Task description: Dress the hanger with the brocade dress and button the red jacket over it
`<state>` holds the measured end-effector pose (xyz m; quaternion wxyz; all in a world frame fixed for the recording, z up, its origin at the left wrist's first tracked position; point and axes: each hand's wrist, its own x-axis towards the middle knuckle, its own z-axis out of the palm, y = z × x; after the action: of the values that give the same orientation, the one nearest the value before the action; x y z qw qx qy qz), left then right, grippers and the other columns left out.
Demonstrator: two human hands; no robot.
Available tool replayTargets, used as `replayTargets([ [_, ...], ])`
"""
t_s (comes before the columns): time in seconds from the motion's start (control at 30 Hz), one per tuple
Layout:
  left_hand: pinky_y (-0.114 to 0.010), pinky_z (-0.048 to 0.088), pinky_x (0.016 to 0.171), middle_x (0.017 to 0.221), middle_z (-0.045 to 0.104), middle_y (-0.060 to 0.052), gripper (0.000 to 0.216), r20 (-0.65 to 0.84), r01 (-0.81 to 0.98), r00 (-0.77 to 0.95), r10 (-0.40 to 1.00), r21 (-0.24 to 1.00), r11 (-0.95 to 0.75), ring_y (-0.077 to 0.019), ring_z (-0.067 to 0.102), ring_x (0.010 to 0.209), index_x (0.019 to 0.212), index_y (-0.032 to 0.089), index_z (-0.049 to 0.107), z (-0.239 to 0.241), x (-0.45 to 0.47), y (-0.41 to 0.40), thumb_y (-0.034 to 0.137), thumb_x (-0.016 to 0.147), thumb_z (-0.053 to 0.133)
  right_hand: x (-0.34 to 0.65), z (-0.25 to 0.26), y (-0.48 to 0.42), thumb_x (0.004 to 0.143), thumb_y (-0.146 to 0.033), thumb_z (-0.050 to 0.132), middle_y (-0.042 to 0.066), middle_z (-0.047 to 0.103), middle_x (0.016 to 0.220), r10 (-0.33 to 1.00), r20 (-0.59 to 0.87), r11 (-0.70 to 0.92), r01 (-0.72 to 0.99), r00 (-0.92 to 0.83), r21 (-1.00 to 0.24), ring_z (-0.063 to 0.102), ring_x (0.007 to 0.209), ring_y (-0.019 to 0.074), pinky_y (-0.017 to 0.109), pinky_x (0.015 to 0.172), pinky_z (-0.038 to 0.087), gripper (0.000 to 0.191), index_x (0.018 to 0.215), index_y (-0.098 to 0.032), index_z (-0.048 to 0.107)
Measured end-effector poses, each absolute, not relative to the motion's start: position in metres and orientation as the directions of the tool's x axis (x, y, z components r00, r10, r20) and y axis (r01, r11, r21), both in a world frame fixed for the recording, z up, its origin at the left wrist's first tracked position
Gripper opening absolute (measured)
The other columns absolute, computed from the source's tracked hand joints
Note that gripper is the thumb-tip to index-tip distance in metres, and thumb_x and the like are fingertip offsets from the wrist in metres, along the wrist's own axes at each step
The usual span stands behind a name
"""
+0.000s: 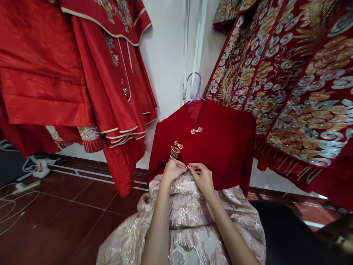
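Observation:
A dark red velvet jacket [220, 147] hangs on a purple hanger [198, 88], above pale floral brocade fabric [184, 209]. My left hand [174, 170] and my right hand [202, 176] meet at the jacket's lower front edge. The fingers of both hands are pinched on a small beaded button fastening [188, 166], mostly covered by the fingertips. Higher on the front sit a beaded flower clasp [196, 130] at the collar and another clasp [178, 145] below it. A fan-shaped ornament with hanging beads [174, 152] lies just above my left hand.
Red garments with pale piping [118, 81] hang at the left. An embroidered red and gold garment [275, 73] hangs at the right. White shoes [42, 168], a power strip [26, 187] and loose cables lie on the tiled floor [71, 221]. A black surface [286, 232] is at lower right.

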<state>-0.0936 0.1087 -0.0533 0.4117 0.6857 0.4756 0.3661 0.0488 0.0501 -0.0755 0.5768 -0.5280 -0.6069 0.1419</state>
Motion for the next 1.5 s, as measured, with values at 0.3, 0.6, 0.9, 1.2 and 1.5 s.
replayTargets([
  [0.3, -0.024, 0.053, 0.066, 0.078, 0.074, -0.008, 0.016, 0.143, 0.363, 0.305, 0.942, 0.897, -0.254, -0.0171, 0.069, 0.072, 0.080, 0.013, 0.075, -0.056, -0.100, 0.109, 0.021, 0.066, 0.072, 0.045, -0.076, 0.048, 0.085, -0.036, 0.057, 0.007, 0.063, 0.087, 0.787, 0.567, 0.407, 0.486, 0.242, -0.773, 0.062, 0.073, 0.0141, 0.024, 0.065, 0.056, 0.024, 0.093, -0.016, 0.068],
  [0.6, -0.022, 0.052, 0.070, 0.084, 0.071, -0.008, 0.019, 0.232, 0.337, 0.133, 0.964, 0.904, -0.264, -0.0115, 0.065, 0.071, 0.085, 0.011, 0.066, -0.052, -0.094, 0.114, 0.002, 0.069, 0.061, 0.064, -0.063, 0.047, 0.084, -0.037, 0.055, 0.006, 0.069, 0.090, 0.855, 0.464, 0.295, 0.518, 0.233, -0.803, 0.066, 0.075, 0.0168, 0.029, 0.073, 0.055, 0.025, 0.094, -0.019, 0.069],
  [0.9, -0.022, 0.051, 0.073, 0.083, 0.074, -0.005, 0.014, 0.200, 0.425, 0.234, 0.951, 0.859, -0.285, -0.0130, 0.068, 0.075, 0.080, 0.016, 0.071, -0.039, -0.102, 0.104, 0.011, 0.073, 0.060, 0.076, -0.049, 0.042, 0.083, -0.039, 0.054, 0.006, 0.070, 0.087, 0.869, 0.427, 0.287, 0.448, 0.250, -0.847, 0.067, 0.073, 0.0165, 0.029, 0.072, 0.055, 0.027, 0.095, -0.018, 0.067],
  [1.2, -0.025, 0.053, 0.075, 0.085, 0.074, -0.010, 0.017, 0.094, 0.396, 0.284, 0.954, 0.895, -0.206, -0.0165, 0.070, 0.078, 0.085, 0.011, 0.072, -0.044, -0.091, 0.102, 0.011, 0.070, 0.066, 0.062, -0.073, 0.053, 0.080, -0.028, 0.052, 0.008, 0.071, 0.097, 0.869, 0.453, 0.305, 0.508, 0.197, -0.806, 0.067, 0.085, 0.0184, 0.034, 0.080, 0.055, 0.025, 0.100, -0.017, 0.064],
  [1.5, -0.024, 0.052, 0.070, 0.080, 0.074, -0.009, 0.013, 0.133, 0.401, 0.232, 0.964, 0.889, -0.220, -0.0159, 0.069, 0.073, 0.080, 0.012, 0.072, -0.044, -0.088, 0.100, 0.013, 0.066, 0.071, 0.062, -0.072, 0.052, 0.080, -0.028, 0.054, 0.006, 0.072, 0.096, 0.889, 0.411, 0.291, 0.444, 0.203, -0.847, 0.068, 0.086, 0.0176, 0.032, 0.080, 0.057, 0.025, 0.099, -0.018, 0.067],
])
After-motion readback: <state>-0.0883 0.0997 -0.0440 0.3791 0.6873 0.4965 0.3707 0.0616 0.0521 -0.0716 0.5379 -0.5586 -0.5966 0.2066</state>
